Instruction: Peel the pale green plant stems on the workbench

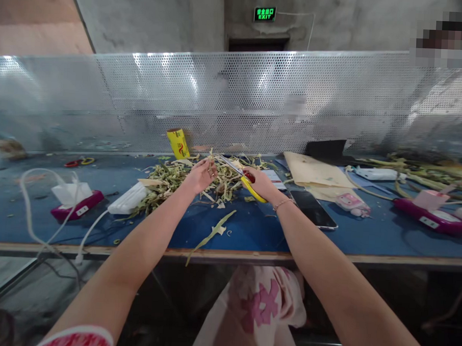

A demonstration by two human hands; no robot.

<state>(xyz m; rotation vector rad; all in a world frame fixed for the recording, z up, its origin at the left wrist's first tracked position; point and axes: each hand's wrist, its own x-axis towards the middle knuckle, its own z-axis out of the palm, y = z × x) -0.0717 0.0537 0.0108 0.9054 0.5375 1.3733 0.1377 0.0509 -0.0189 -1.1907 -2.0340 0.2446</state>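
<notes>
My right hand (259, 182) is closed round the yellow and red handles of a pair of scissors (231, 164). The metal blades point up and left, over a heap of dried greenish plant pieces (162, 176). Close to the blade tips, my left hand (202, 177) is pinched on a small piece of dried plant, mostly hidden by the fingers. The heap spreads behind and between both hands. In front of it a long flat dried leaf (213, 236) lies across the blue tabletop (251, 237), its tip hanging over the front edge.
A yellow packet (178, 143) stands behind the heap. At left are a white power strip (128, 198) and a purple box with tissues (77, 205). At right lie a black phone (312, 209), brown paper (315, 171), a pink case (352, 204) and another purple box (431, 218). A perforated metal screen (237, 102) closes off the back.
</notes>
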